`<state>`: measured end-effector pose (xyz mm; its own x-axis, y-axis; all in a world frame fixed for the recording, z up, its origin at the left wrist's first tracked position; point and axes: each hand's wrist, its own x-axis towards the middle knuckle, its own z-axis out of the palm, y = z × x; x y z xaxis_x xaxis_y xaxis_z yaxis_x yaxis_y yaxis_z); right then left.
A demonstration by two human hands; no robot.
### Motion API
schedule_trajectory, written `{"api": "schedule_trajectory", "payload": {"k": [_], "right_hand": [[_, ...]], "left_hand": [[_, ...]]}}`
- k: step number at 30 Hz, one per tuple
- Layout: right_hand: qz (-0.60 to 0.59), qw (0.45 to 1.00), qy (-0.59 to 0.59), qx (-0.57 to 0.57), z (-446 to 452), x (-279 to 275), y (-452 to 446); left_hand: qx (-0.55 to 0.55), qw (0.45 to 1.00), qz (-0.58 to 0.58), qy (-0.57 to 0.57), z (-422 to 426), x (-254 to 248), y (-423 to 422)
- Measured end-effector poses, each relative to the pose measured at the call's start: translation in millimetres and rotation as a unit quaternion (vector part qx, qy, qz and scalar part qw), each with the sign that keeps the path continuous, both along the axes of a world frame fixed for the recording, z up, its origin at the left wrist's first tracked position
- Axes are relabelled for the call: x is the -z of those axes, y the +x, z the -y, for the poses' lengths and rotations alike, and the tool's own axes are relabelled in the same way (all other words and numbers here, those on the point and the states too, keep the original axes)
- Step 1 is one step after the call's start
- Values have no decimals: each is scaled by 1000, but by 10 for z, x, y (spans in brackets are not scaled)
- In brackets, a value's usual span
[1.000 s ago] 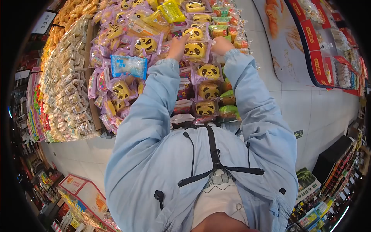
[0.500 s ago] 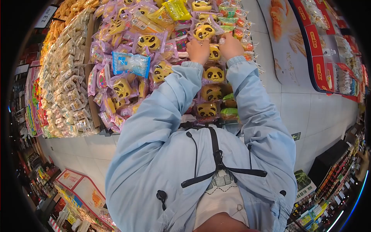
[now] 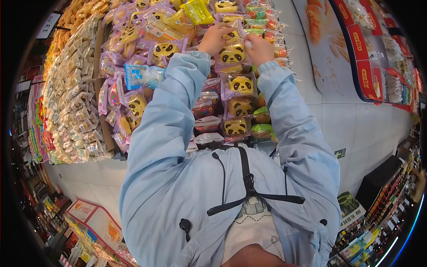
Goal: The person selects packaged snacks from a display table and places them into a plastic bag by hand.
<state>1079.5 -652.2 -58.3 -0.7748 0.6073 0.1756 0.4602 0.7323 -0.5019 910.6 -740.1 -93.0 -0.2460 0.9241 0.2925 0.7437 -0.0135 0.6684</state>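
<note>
My left hand (image 3: 214,39) reaches over the row of panda-faced buns in clear and purple wrappers, its fingers stretched out across a partly covered panda bun (image 3: 231,36). On the other side of the row, my right hand (image 3: 259,49) has its fingers curled into a pinch at the right edge of a wrapped panda bun; the fingertips partly hide what they grip. Just below, between the hands, lies another wrapped panda bun (image 3: 232,54), face up. Closer to me in the same row is a panda bun (image 3: 240,83) in a purple-edged packet.
A blue packet (image 3: 144,76) and a yellow packet (image 3: 197,12) lie on the heaped buns to the left. Beyond a cardboard divider (image 3: 103,89) are small wrapped snacks (image 3: 75,98). Green-ended packets (image 3: 263,132) line the right. Tiled floor (image 3: 307,120) runs beside the display.
My left hand has moved left and up, its fingers now extended. My right hand has shifted slightly left and stays curled. Dark packets left of the row are now uncovered.
</note>
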Motion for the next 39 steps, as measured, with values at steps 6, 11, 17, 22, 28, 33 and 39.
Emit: {"api": "schedule_trajectory", "payload": {"k": [6, 11, 17, 22, 28, 33, 39], "right_hand": [[78, 995, 56, -35, 20, 26, -65], [-24, 997, 67, -3, 92, -91, 41], [-100, 992, 80, 16, 164, -368, 129], [-172, 983, 58, 23, 211, -605, 312], [-144, 989, 13, 44, -494, -470, 52], [7, 999, -23, 37, -1349, -594, -899], [45, 995, -44, 81, -2388, -42, -1650]], "left_hand": [[60, 994, -88, 35, -89, 9, 19], [45, 990, -132, 37, -14, 93, 111], [-15, 994, -90, 61, 156, -93, 316], [-45, 974, -222, -6, 93, 85, 510], [-59, 967, -242, -52, 41, 19, 608], [-45, 978, -187, -79, 58, -46, 623], [-6, 989, -121, -81, 111, -191, 571]]}}
